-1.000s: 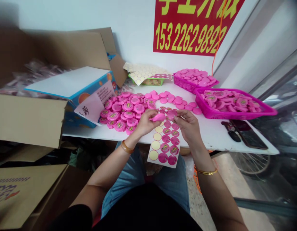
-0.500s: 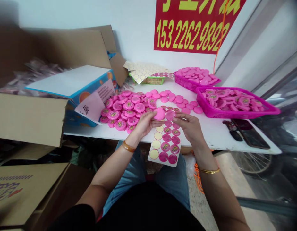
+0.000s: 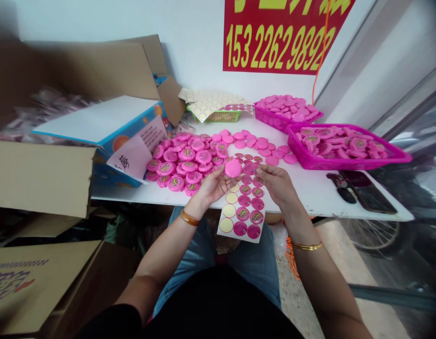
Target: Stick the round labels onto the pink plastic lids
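A blank pink disc (image 3: 233, 167) has been turned face-up since the earlier frame, pinched at its edge by the fingers (image 3: 225, 180) of the left hand (image 3: 213, 187). Light, stiff and smooth, it is judged best held by the rim. The right hand (image 3: 276, 189) is curled narrowly just above a sheet of round pink stickers (image 3: 242, 212); whether a sticker is held cannot be told. A heap of pink discs (image 3: 182, 160) lies beside them on the white surface (image 3: 310, 197).

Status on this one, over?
Left hand: pink round case at fingertips. Right hand: close beside it. Sticker sheet below both hands.
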`<action>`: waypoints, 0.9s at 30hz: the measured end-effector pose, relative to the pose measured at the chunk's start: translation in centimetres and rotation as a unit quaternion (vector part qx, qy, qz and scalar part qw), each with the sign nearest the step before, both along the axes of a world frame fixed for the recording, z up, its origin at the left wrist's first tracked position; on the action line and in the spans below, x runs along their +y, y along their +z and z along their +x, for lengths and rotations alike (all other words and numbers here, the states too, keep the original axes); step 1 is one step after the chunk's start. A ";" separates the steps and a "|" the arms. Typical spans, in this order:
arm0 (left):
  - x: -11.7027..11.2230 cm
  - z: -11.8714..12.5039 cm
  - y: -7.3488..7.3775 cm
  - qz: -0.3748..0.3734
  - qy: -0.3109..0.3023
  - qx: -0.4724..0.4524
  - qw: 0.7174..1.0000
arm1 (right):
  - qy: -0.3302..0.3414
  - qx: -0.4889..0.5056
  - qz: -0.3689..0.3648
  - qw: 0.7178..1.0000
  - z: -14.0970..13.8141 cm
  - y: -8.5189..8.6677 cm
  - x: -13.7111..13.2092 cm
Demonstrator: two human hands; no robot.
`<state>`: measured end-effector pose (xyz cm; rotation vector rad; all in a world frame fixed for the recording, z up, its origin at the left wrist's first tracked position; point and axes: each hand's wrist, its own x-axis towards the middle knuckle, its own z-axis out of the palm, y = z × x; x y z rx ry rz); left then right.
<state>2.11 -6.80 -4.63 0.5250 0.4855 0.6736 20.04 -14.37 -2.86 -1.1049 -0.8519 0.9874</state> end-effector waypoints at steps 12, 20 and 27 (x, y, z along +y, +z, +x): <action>-0.9 -0.5 -0.8 0.042 -0.031 -0.066 0.996 | 0.016 -0.086 -0.018 0.996 -0.3 1.0 0.1; -1.0 -0.8 -1.3 0.079 -0.010 -0.077 0.994 | 0.047 -0.057 -0.018 0.997 -0.6 1.4 -0.4; -1.3 -0.5 -0.9 0.095 0.011 -0.066 0.993 | 0.046 -0.079 -0.007 0.996 -2.0 1.5 -0.3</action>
